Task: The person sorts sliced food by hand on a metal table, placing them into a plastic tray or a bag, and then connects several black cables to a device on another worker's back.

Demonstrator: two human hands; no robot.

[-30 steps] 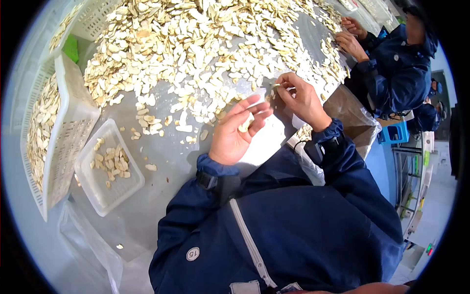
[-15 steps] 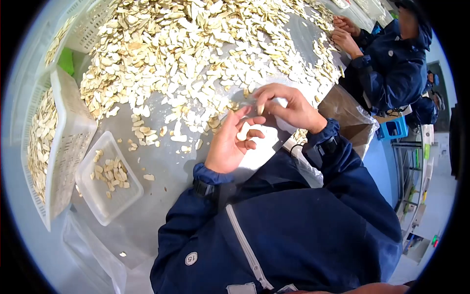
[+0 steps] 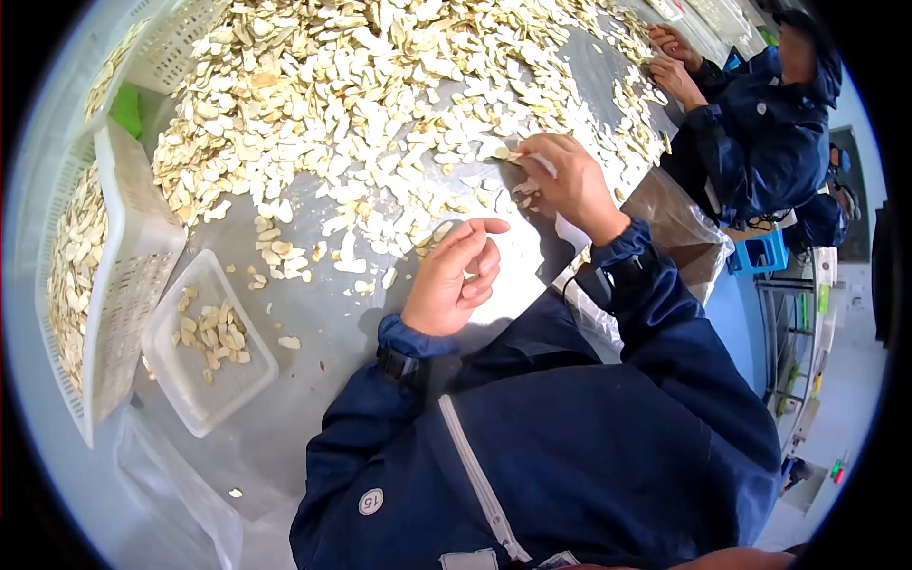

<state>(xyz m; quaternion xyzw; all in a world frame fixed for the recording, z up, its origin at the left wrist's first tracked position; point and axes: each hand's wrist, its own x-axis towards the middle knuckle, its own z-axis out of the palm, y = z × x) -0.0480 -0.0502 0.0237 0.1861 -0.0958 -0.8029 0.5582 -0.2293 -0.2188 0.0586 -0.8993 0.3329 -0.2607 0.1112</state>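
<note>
The person's dark blue jacket [image 3: 589, 456] fills the near edge of the view. Just beyond it, the left hand [image 3: 445, 285] hangs above the table [image 3: 328, 332], its fingers curled inward and the forefinger reaching toward the right; whether anything sits inside the curl cannot be told.

Farther out, the right hand [image 3: 570, 185] extends over the table, thumb and forefinger drawn together, seemingly pinching the near end of 1 pale slice [image 3: 500, 152]. The slice lies off the tips to the left, at the near fringe of the heap, its long axis apparently running sideways, roughly in line with the fingers. The right hand is clearly the nearer of the 2 to it.

Out to the left, a shallow white tray [image 3: 220, 399] holds a few slices, just beside a tall perforated basket [image 3: 138, 294] with more. Beyond spreads the heap [image 3: 313, 95]; at far right, a co-worker's hands [image 3: 676, 81] meet near its edge.
</note>
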